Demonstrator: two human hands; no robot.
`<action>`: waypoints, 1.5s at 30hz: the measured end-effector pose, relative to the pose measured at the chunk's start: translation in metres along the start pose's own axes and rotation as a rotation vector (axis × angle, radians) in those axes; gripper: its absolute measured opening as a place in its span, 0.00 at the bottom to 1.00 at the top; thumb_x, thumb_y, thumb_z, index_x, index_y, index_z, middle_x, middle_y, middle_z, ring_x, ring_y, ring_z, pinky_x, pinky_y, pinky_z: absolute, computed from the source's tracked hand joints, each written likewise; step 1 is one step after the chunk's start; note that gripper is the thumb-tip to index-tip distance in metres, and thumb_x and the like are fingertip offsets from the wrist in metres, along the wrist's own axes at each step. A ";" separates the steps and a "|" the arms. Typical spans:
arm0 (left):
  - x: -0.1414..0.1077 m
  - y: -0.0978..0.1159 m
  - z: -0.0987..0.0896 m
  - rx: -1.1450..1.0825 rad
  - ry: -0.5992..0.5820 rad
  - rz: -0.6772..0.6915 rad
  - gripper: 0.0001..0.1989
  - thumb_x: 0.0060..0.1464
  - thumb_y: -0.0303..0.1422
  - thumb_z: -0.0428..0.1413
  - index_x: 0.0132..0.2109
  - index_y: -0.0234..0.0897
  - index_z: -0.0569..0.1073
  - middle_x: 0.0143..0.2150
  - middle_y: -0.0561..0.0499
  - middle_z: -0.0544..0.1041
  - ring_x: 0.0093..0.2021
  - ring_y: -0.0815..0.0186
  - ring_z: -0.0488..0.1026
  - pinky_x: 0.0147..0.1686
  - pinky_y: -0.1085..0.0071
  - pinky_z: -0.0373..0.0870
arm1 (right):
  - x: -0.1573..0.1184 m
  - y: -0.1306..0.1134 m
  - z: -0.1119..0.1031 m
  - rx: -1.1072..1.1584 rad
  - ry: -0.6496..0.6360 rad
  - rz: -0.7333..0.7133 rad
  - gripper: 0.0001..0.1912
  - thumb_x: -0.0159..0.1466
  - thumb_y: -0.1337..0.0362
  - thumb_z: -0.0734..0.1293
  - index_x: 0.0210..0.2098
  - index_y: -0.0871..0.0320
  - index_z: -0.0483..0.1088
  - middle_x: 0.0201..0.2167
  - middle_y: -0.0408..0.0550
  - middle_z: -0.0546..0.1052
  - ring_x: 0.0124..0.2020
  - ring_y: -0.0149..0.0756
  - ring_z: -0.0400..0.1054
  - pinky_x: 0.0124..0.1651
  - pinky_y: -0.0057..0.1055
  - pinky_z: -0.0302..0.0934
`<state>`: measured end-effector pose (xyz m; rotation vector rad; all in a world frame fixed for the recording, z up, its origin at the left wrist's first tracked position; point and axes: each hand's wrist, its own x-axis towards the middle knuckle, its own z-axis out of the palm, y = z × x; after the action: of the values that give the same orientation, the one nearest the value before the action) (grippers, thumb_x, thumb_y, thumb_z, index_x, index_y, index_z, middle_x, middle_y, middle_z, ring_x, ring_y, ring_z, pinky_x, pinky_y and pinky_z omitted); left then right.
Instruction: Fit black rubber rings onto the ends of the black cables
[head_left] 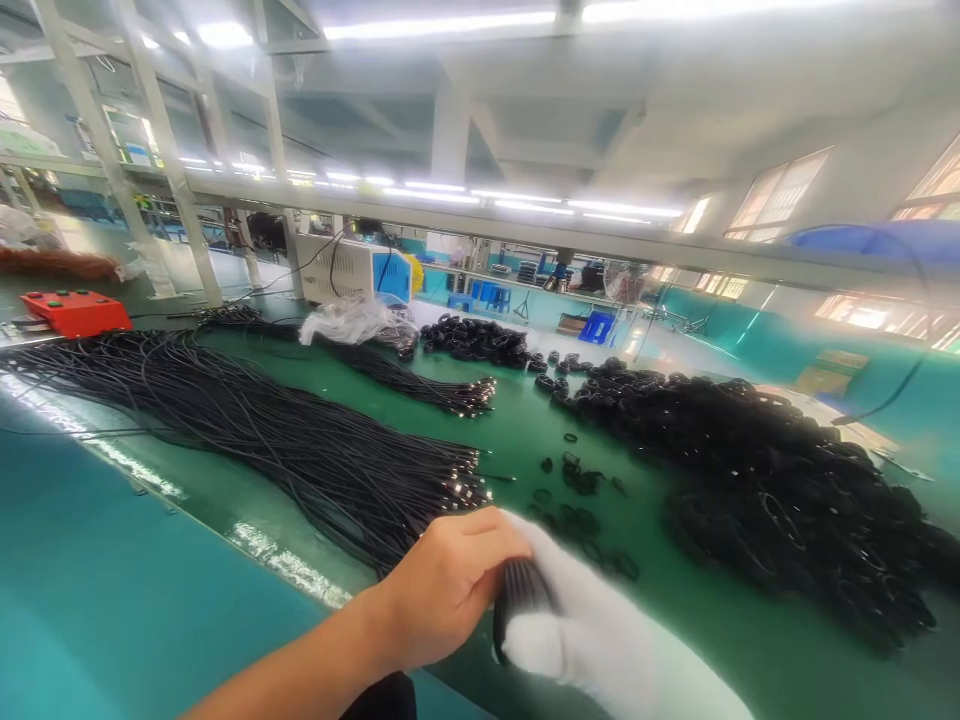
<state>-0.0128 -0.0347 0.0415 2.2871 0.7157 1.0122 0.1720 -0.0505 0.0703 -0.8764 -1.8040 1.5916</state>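
My bare left hand [454, 585] is closed, its fingertips at the upper left side of a black ridged bundle [523, 592]. Around the same bundle wraps my right hand [577, 620], in a white glove, its thumb bent across the lower front. Blur and the fingers hide much of the bundle, so I cannot tell whether it is stacked rings or coiled cable. Just beyond my left hand lie the tips of a wide bunch of black cables [300, 440] with shiny metal ends. Several loose black rings [581, 475] lie past my gloved hand.
A large heap of black rings [750, 480] covers the right of the green bench [517, 430]. Farther back are a smaller cable bunch [397, 375], clear plastic bags [352, 322] and a white-and-blue machine [356, 270]. A red control box [75, 312] stands at left.
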 end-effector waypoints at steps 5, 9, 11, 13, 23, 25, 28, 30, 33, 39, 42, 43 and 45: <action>0.002 -0.003 0.003 -0.020 0.021 -0.108 0.14 0.57 0.21 0.45 0.41 0.38 0.72 0.36 0.51 0.71 0.36 0.70 0.69 0.37 0.75 0.66 | 0.015 0.016 0.008 0.081 0.038 0.083 0.27 0.45 0.68 0.75 0.45 0.57 0.67 0.38 0.46 0.72 0.42 0.42 0.66 0.42 0.36 0.64; 0.007 -0.003 0.003 0.009 0.079 -0.227 0.16 0.54 0.19 0.46 0.42 0.41 0.73 0.38 0.53 0.72 0.38 0.70 0.69 0.39 0.75 0.66 | 0.023 0.031 0.003 0.260 0.042 0.121 0.24 0.47 0.70 0.73 0.44 0.59 0.67 0.33 0.47 0.73 0.35 0.41 0.70 0.37 0.39 0.68; 0.010 -0.002 0.003 0.039 0.088 -0.312 0.17 0.51 0.20 0.49 0.44 0.42 0.72 0.37 0.54 0.73 0.37 0.69 0.70 0.37 0.75 0.67 | 0.027 0.041 -0.001 0.425 -0.031 0.064 0.23 0.51 0.66 0.71 0.46 0.61 0.66 0.34 0.50 0.73 0.36 0.42 0.70 0.36 0.42 0.69; 0.015 -0.003 0.003 0.084 0.077 -0.390 0.18 0.50 0.23 0.51 0.47 0.42 0.71 0.34 0.55 0.74 0.34 0.68 0.71 0.33 0.75 0.67 | 0.030 0.052 -0.006 0.541 -0.093 0.026 0.22 0.54 0.62 0.69 0.46 0.64 0.67 0.35 0.54 0.73 0.36 0.42 0.71 0.35 0.41 0.70; 0.029 -0.014 0.011 0.009 0.035 -0.671 0.15 0.47 0.27 0.50 0.43 0.41 0.73 0.27 0.56 0.75 0.27 0.68 0.71 0.27 0.75 0.66 | 0.037 0.077 -0.008 0.606 -0.036 0.028 0.21 0.56 0.57 0.69 0.42 0.67 0.70 0.29 0.55 0.74 0.32 0.39 0.72 0.33 0.38 0.70; 0.027 -0.013 0.013 0.024 0.029 -0.679 0.15 0.46 0.26 0.50 0.42 0.41 0.73 0.27 0.55 0.75 0.27 0.68 0.70 0.26 0.75 0.64 | 0.038 0.075 -0.004 0.611 -0.015 0.036 0.20 0.55 0.58 0.69 0.41 0.68 0.71 0.28 0.54 0.74 0.29 0.37 0.71 0.31 0.35 0.69; 0.025 -0.015 0.016 0.087 0.019 -0.686 0.14 0.45 0.24 0.50 0.40 0.40 0.72 0.26 0.55 0.74 0.26 0.68 0.69 0.23 0.76 0.61 | 0.040 0.073 0.002 0.598 0.008 0.038 0.20 0.55 0.57 0.70 0.39 0.68 0.70 0.26 0.52 0.73 0.25 0.35 0.70 0.28 0.33 0.69; 0.024 -0.019 0.017 0.111 0.011 -0.681 0.13 0.45 0.24 0.50 0.39 0.39 0.70 0.26 0.55 0.73 0.25 0.69 0.68 0.22 0.77 0.60 | 0.042 0.072 0.004 0.588 -0.011 0.037 0.20 0.55 0.56 0.69 0.38 0.68 0.69 0.25 0.51 0.73 0.24 0.34 0.70 0.26 0.31 0.69; 0.026 -0.024 0.015 0.153 -0.044 -0.685 0.10 0.44 0.25 0.51 0.36 0.39 0.68 0.25 0.56 0.72 0.23 0.69 0.67 0.20 0.77 0.58 | 0.043 0.075 0.006 0.562 -0.004 0.082 0.17 0.53 0.59 0.70 0.34 0.67 0.68 0.25 0.50 0.72 0.21 0.31 0.68 0.20 0.26 0.66; 0.029 -0.023 0.003 0.183 -0.074 -0.657 0.07 0.44 0.25 0.49 0.32 0.39 0.67 0.26 0.56 0.73 0.25 0.70 0.68 0.22 0.78 0.59 | 0.039 0.084 0.003 0.662 0.002 0.125 0.15 0.54 0.61 0.69 0.35 0.67 0.69 0.31 0.53 0.72 0.28 0.37 0.71 0.26 0.33 0.70; 0.030 -0.024 0.002 0.275 -0.074 -0.658 0.06 0.43 0.24 0.47 0.29 0.39 0.66 0.24 0.56 0.72 0.25 0.70 0.67 0.23 0.77 0.58 | 0.040 0.086 0.003 0.683 -0.021 0.119 0.15 0.55 0.63 0.69 0.39 0.66 0.69 0.35 0.54 0.72 0.33 0.39 0.71 0.28 0.33 0.71; 0.030 -0.025 0.003 0.305 -0.080 -0.649 0.06 0.42 0.24 0.47 0.28 0.39 0.66 0.24 0.56 0.71 0.25 0.70 0.67 0.24 0.77 0.57 | 0.040 0.086 0.003 0.684 -0.020 0.120 0.14 0.55 0.64 0.69 0.39 0.66 0.69 0.35 0.53 0.72 0.32 0.37 0.71 0.27 0.32 0.71; 0.033 -0.028 0.004 0.332 -0.086 -0.618 0.07 0.41 0.23 0.47 0.28 0.39 0.67 0.24 0.56 0.71 0.26 0.70 0.67 0.24 0.77 0.57 | 0.040 0.085 0.002 0.688 -0.006 0.119 0.13 0.55 0.65 0.69 0.38 0.66 0.69 0.33 0.52 0.72 0.29 0.35 0.70 0.25 0.30 0.70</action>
<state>0.0026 0.0055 0.0368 2.1207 1.5207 0.5267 0.1540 -0.0140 -0.0148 -0.6471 -1.0792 2.0920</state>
